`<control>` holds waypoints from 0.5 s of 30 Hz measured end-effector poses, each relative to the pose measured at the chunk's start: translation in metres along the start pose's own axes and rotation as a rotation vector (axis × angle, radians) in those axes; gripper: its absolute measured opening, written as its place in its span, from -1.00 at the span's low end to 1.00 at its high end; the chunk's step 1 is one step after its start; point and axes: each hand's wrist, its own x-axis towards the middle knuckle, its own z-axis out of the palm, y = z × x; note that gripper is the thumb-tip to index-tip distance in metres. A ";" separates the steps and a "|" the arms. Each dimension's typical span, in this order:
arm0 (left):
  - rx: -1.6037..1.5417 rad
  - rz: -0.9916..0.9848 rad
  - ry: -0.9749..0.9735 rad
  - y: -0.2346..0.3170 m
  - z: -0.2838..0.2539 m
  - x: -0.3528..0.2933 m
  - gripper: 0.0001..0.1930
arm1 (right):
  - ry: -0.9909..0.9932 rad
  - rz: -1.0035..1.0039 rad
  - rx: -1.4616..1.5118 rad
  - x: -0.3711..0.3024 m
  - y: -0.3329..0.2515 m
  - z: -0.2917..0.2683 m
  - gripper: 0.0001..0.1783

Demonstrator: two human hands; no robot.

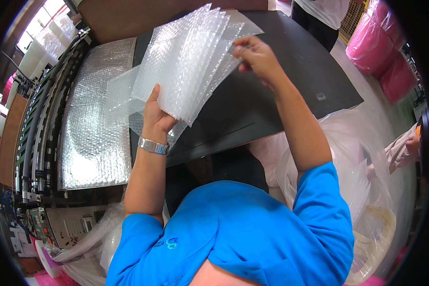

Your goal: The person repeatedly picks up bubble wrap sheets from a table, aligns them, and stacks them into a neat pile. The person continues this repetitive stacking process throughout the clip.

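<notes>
I hold a fanned stack of clear bubble-wrap bags (pixel 186 62) above a black table (pixel 291 81). My left hand (pixel 156 114), with a metal watch on its wrist, grips the stack's lower edge. My right hand (pixel 256 56) pinches the stack's upper right corner. The sheets spread apart toward the top. One more bubble-wrap sheet (pixel 121 93) lies flat under the stack at the left.
A wide web of bubble wrap (pixel 97 119) runs over the machine at the left, beside rollers and cables (pixel 43 119). Pink rolls (pixel 383 52) stand at the far right. A clear plastic bag (pixel 362 157) hangs at my right. Another person (pixel 321 14) stands behind the table.
</notes>
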 end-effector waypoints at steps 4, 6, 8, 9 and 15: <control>-0.043 0.044 0.018 0.000 0.000 -0.007 -0.51 | 0.397 -0.176 0.353 -0.022 0.011 -0.002 -0.70; -0.075 0.037 -0.036 -0.001 -0.003 -0.005 -0.52 | 0.293 -0.005 0.530 -0.044 0.027 0.003 -0.53; -0.026 0.066 -0.033 -0.006 -0.002 0.000 -0.51 | 0.207 0.153 0.753 -0.070 0.034 0.025 -0.46; -0.004 0.068 -0.042 -0.013 0.000 0.006 -0.51 | 0.135 0.188 0.843 -0.080 0.040 0.034 -0.41; 0.592 0.278 -0.066 -0.082 0.002 -0.026 -0.46 | 0.231 0.056 0.816 -0.075 0.044 0.034 -0.30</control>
